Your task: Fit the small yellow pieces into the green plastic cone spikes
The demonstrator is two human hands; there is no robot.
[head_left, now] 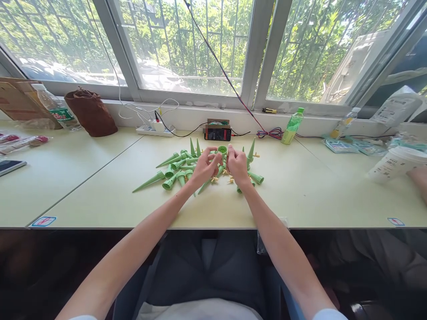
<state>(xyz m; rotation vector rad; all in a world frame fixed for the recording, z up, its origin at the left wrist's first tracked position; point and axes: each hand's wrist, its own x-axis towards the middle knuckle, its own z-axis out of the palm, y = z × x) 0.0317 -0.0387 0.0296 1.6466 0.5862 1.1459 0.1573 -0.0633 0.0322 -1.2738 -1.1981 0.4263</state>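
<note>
Between my two hands, above the middle of the table, is a green plastic watering spike [222,150], its round open threaded end facing up toward me. My left hand [207,168] is closed at its left side, with thumb and fingers bent against it. On the other side my right hand [237,165] grips it, the thumb on top. The spike's lower part is hidden by my fingers. Around and beneath my hands lies a loose pile of similar green spikes [150,181], some standing point up. Small yellowish valve pieces [214,180] are scattered among them.
A phone [217,134] leans behind the pile, near a power strip [155,130] and cables. A green-capped bottle [292,126] stands to the right, with a white cup [398,163] farther over beside another person's arm [418,180]. A brown bag [90,112] sits back left.
</note>
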